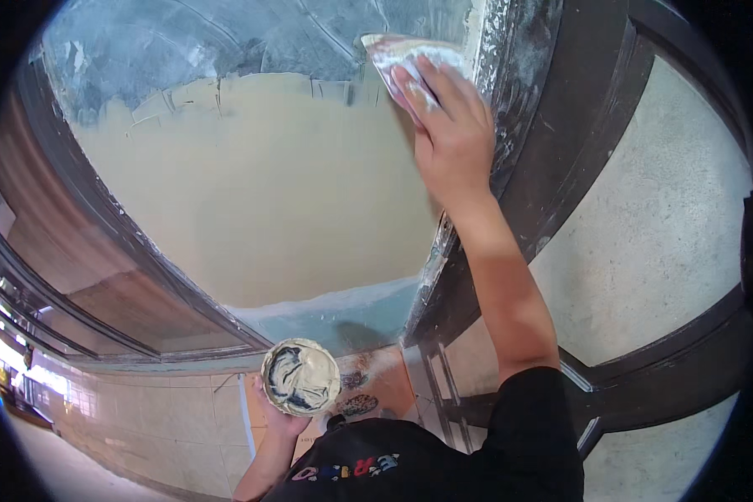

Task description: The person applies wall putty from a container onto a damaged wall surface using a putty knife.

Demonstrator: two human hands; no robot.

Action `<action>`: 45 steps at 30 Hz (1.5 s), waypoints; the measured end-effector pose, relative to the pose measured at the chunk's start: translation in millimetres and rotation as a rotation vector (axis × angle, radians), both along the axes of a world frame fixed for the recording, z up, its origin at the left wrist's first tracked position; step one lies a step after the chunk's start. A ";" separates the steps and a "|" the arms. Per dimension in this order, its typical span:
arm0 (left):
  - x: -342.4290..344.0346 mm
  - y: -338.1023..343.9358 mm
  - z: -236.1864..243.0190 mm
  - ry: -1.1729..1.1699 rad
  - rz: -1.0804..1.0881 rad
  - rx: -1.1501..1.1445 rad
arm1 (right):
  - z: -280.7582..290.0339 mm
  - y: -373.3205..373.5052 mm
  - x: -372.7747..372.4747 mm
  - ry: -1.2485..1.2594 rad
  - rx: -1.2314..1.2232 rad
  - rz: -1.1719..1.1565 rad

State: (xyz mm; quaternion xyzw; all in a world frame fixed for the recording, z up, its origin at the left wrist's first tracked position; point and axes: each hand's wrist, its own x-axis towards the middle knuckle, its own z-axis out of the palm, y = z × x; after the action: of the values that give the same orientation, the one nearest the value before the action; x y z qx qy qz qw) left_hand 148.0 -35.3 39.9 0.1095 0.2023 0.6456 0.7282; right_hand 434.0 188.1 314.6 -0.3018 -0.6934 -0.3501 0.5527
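Observation:
Up at the top right of the wall panel, my right hand [453,146] is closed on a flat putty spreader [382,52] smeared with whitish filler. Its face lies close to the panel, beside the dark frame; the exact contact is hidden. Low in front of my body, my left hand [283,418] grips a round tub [267,372] from its outer side, most of the fingers tucked under or behind it. Cream putty [316,368] with dark streaks fills the tub. A smooth beige coat [268,184] covers the panel's middle, under a rough blue-grey area [243,38].
A chipped, paint-spattered dark frame [510,75] borders the panel on the right, with another dark frame edge [134,222] on the left. Pale panels [644,201] stand at right. Below are tiled floor [176,418], an orange-brown sheet [397,385] and a speckled shoe [358,405].

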 end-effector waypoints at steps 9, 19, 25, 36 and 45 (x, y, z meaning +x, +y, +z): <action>-13.1 -11.7 1.9 -0.004 0.095 -0.104 | -326.7 -8.3 1.0 0.054 -0.590 -0.320; -26.4 -10.0 -1.4 -0.013 0.090 -0.061 | -289.0 -42.3 -13.6 0.081 -0.632 -0.097; -28.3 -1.1 7.8 -0.037 -0.003 -0.011 | -41.4 -3.0 -23.4 0.127 -0.126 -0.168; -87.0 -16.5 4.5 0.035 0.122 -0.060 | -383.6 -32.9 -88.2 -0.068 -0.685 -0.192; -121.1 0.4 -7.2 -0.071 0.127 -0.120 | -351.8 -75.1 -53.3 -0.108 -0.870 -0.185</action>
State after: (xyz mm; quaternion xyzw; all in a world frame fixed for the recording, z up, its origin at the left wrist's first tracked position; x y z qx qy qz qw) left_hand 27.0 -34.9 32.7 0.0294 0.2211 0.6807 0.6978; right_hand 380.7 113.0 -37.2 -0.5481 -0.7743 -0.0889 0.3036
